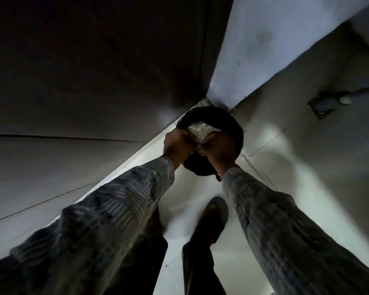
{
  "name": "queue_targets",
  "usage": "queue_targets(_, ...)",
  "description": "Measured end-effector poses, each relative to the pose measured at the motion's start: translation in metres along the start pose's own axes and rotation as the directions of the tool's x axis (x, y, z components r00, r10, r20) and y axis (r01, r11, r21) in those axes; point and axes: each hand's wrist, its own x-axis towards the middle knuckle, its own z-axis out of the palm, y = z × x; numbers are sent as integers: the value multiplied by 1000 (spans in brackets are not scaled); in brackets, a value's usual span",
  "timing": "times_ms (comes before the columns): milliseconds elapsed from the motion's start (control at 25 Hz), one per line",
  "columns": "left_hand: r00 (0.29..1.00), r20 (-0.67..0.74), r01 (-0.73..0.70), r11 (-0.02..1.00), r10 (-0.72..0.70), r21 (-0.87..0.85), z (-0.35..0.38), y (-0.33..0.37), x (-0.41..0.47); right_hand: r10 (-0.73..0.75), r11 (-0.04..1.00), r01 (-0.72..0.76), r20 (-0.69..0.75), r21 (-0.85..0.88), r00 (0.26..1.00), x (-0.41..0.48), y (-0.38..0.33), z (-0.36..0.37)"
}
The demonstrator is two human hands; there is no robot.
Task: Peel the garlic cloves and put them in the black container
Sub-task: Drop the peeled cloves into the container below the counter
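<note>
The round black container [234,126] stood on the floor [285,167] in a corner between two walls [94,81]. Over its mouth the left hand [176,143] and right hand [219,145] each had their grip closed on one pale crinkled bundle [197,128]; blur hid whether it was garlic skins or a bag, and no clove showed. It looked light, soft and papery, likely to shed bits, so gathering it from both ends seemed the safest hold.

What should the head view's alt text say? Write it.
The left hand and right hand grip a crumpled whitish mass over a round black container in a dim floor corner. Striped sleeves and one shoe show.
</note>
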Motion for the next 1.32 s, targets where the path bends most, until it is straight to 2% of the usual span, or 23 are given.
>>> queue_targets(40, 1000, 5, -27, 990, 26, 135, 2, 0, 2, -23, 999, 23, -4, -38, 1000, 3, -1, 4)
queue_targets(160, 977, 9, -195, 877, 213, 438, 0, 13, -8, -32, 993, 55, 219, -100, 975, 6, -9, 3)
queue_targets(240, 934, 115, -354, 828, 339, 434, -4, 17, -13, -4, 994, 35, 286, -103, 958, 4, -11, 1)
queue_targets(280, 923, 140, -383, 819, 359, 428, -6, 19, -15, -12, 994, 39, 249, -102, 968, 4, -11, -1)
queue_targets(360, 949, 105, -304, 784, 296, 541, -13, 21, -18, -14, 983, 44, 162, -180, 987, 7, -7, -1)
queue_targets(440, 962, 36, -224, 703, 272, 675, -19, 25, -24, 6, 963, 48, 200, -264, 980, 11, -7, -4)
queue_targets(560, 939, 89, -289, 622, 331, 728, -31, 30, -45, 14, 956, 81, 319, -282, 948, -3, -23, -27)
queue_targets(600, 939, 108, -305, 640, 327, 705, -38, 34, -54, 12, 957, 82, 321, -277, 947, -14, -32, -41)
queue_targets(680, 939, 134, -325, 693, 316, 643, -57, 45, -81, -62, 960, 119, 224, -252, 973, -41, -54, -73)
queue_targets(760, 923, 115, -358, 711, 367, 605, -77, 59, -114, -139, 964, 159, 108, -211, 984, -72, -72, -102)
queue_targets(1000, 866, 84, -427, 643, 492, 636, -167, 149, -258, -215, 961, 200, -60, -190, 975, -197, -169, -241)
queue_targets(1160, 748, 125, -575, 542, 652, 613, -225, 199, -350, -253, 953, 210, -192, -217, 948, -280, -218, -325)
queue_targets(1320, 598, 225, -723, 396, 769, 566, -268, 241, -442, -160, 973, 88, -356, -212, 921, -379, -264, -400)
